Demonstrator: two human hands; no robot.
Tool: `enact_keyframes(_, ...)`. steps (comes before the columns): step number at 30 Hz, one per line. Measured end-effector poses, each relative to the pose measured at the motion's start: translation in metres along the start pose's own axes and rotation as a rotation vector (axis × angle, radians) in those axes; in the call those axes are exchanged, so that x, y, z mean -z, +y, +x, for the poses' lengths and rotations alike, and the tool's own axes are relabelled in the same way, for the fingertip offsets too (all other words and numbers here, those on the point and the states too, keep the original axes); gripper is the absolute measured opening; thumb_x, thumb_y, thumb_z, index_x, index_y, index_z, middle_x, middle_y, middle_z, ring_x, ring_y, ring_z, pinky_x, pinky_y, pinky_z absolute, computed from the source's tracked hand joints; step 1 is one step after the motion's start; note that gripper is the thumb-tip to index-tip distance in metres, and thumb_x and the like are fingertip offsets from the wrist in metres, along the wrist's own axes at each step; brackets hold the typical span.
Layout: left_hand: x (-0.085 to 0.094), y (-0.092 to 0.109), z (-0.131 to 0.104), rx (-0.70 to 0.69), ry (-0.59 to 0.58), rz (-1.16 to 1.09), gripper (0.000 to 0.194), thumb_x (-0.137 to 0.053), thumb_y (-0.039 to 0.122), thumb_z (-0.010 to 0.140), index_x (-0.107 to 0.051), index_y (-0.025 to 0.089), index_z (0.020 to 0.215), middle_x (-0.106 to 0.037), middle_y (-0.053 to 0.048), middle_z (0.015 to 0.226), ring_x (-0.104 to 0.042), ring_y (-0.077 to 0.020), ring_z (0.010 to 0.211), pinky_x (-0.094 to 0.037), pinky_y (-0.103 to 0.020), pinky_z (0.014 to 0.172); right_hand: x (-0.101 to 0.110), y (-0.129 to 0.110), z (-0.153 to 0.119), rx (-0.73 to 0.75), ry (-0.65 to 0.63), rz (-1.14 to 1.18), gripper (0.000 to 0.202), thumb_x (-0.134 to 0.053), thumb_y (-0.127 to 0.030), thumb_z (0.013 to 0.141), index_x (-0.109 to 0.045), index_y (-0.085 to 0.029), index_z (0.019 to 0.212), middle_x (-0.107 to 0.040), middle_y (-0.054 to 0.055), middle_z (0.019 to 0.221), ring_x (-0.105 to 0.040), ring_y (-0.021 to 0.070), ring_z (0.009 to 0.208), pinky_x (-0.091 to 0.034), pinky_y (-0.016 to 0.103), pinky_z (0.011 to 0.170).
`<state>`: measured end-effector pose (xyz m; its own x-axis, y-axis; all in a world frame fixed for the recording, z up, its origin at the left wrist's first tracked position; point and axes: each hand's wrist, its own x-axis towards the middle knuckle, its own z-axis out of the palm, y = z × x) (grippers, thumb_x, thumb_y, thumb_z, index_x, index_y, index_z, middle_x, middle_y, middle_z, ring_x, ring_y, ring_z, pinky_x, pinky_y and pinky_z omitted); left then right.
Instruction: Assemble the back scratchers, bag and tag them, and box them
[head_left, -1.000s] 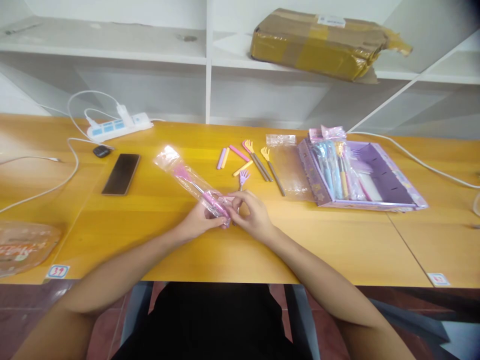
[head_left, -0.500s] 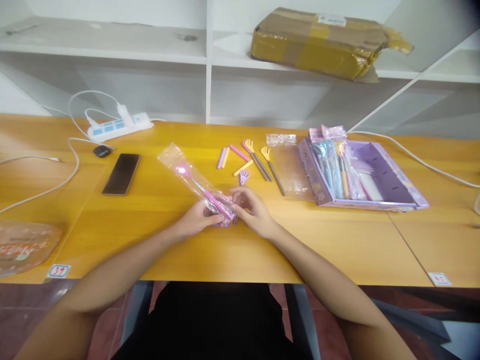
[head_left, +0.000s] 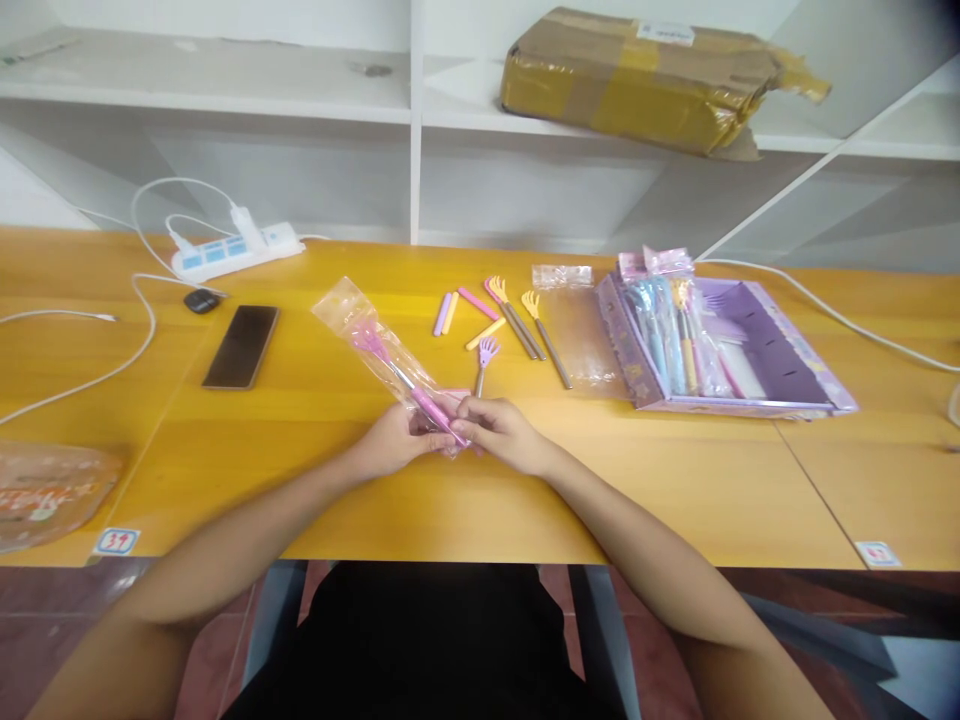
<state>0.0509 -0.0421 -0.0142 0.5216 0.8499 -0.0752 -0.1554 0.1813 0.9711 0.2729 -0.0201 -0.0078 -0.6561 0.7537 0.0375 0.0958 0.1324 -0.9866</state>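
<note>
A pink back scratcher point(head_left: 427, 402) with a silver rod lies inside a clear plastic sleeve point(head_left: 337, 302), its claw end pointing up and left. My left hand point(head_left: 394, 438) is closed around the sleeve near the handle. At the handle's lower end, my right hand point(head_left: 499, 432) pinches the sleeve with thumb and fingers. Just beyond my right hand lies a purple-headed back scratcher point(head_left: 487, 355), its lower part hidden. Farther back are yellow-headed scratchers point(head_left: 545, 335) with metal rods, and several loose coloured handles point(head_left: 482, 334).
On the right stands a purple box point(head_left: 802, 365) holding several bagged scratchers point(head_left: 679, 340), beside a flat clear bag point(head_left: 577, 330). A phone point(head_left: 241, 347) and a power strip point(head_left: 236, 252) with cables are on the left. A taped carton point(head_left: 645, 85) sits on the shelf.
My right hand has come down and its fingers have closed on the sleeve's lower end. More of the purple scratcher's rod shows. The bagged pink scratcher has shifted slightly.
</note>
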Motion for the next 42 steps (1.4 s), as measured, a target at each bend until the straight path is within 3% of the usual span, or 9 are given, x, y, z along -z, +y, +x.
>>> enact_keyframes(8,0.005,-0.002,-0.002,0.018,-0.023,0.115,0.029,-0.082,0.038,0.092,-0.071,0.016,0.107,-0.076,-0.005,0.093,-0.073,-0.0186,0.089,-0.059,-0.034,0.088,-0.001,0.004,0.001,0.001,0.002,0.014,0.046,-0.063,-0.059,0.103,-0.062,-0.019,0.081,-0.070,-0.001,0.070,-0.055,0.0100,0.053,-0.044,0.022,0.052)
enact_keyframes(14,0.003,0.003,-0.004,-0.026,-0.101,0.034,0.034,-0.079,0.038,0.095,-0.068,0.016,0.119,-0.077,-0.009,0.101,-0.076,-0.0225,0.092,-0.061,-0.038,0.088,-0.004,0.000,0.000,0.002,-0.036,0.115,0.046,-0.060,-0.058,0.105,-0.064,-0.019,0.081,-0.067,-0.002,0.069,-0.053,0.0092,0.052,-0.044,0.021,0.051)
enact_keyframes(20,0.002,0.010,-0.004,-0.053,-0.191,-0.047,0.053,-0.076,0.038,0.098,-0.058,0.018,0.144,-0.080,-0.013,0.106,-0.079,-0.0258,0.094,-0.062,-0.039,0.084,-0.008,-0.001,0.000,-0.014,-0.081,0.271,0.048,-0.058,-0.059,0.106,-0.065,-0.017,0.084,-0.071,0.001,0.073,-0.053,0.0087,0.051,-0.044,0.021,0.047)
enact_keyframes(29,0.002,0.014,-0.005,0.018,-0.264,-0.124,0.065,-0.072,0.039,0.101,-0.047,0.021,0.158,-0.080,-0.016,0.114,-0.080,-0.0295,0.099,-0.062,-0.044,0.089,-0.001,-0.001,-0.003,-0.071,-0.188,0.330,0.046,-0.055,-0.060,0.107,-0.064,-0.017,0.091,-0.073,0.004,0.080,-0.059,0.0110,0.057,-0.047,0.022,0.049)
enact_keyframes(32,0.001,0.014,-0.006,0.025,-0.231,-0.124,0.063,-0.072,0.037,0.100,-0.048,0.022,0.156,-0.078,-0.016,0.117,-0.080,-0.0290,0.098,-0.062,-0.045,0.090,0.006,-0.004,-0.003,-0.068,-0.181,0.272,0.048,-0.057,-0.060,0.106,-0.062,-0.017,0.086,-0.069,0.002,0.073,-0.059,0.0114,0.056,-0.048,0.024,0.053)
enact_keyframes(35,0.004,0.014,-0.007,-0.002,-0.196,-0.091,0.049,-0.074,0.037,0.098,-0.058,0.020,0.142,-0.078,-0.012,0.109,-0.079,-0.0241,0.087,-0.062,-0.039,0.082,0.011,-0.004,-0.001,-0.044,-0.040,0.240,0.048,-0.058,-0.061,0.105,-0.061,-0.018,0.083,-0.060,-0.003,0.065,-0.056,0.0105,0.055,-0.045,0.024,0.055)
enact_keyframes(40,0.008,0.009,-0.011,0.095,-0.328,0.074,0.027,-0.074,0.036,0.098,-0.067,0.017,0.116,-0.077,-0.008,0.099,-0.075,-0.0197,0.083,-0.059,-0.034,0.079,0.010,0.007,0.005,-0.063,0.070,0.420,0.050,-0.071,-0.064,0.095,-0.063,-0.021,0.119,-0.066,-0.001,0.088,-0.057,0.0091,0.056,-0.037,0.020,0.042)
enact_keyframes(42,0.005,0.010,-0.012,0.112,-0.361,0.188,0.025,-0.074,0.035,0.097,-0.069,0.017,0.113,-0.077,-0.009,0.102,-0.074,-0.0204,0.087,-0.058,-0.034,0.081,0.008,0.009,0.005,-0.093,0.071,0.507,0.055,-0.074,-0.064,0.093,-0.060,-0.024,0.127,-0.065,-0.003,0.084,-0.056,0.0091,0.054,-0.032,0.019,0.038)
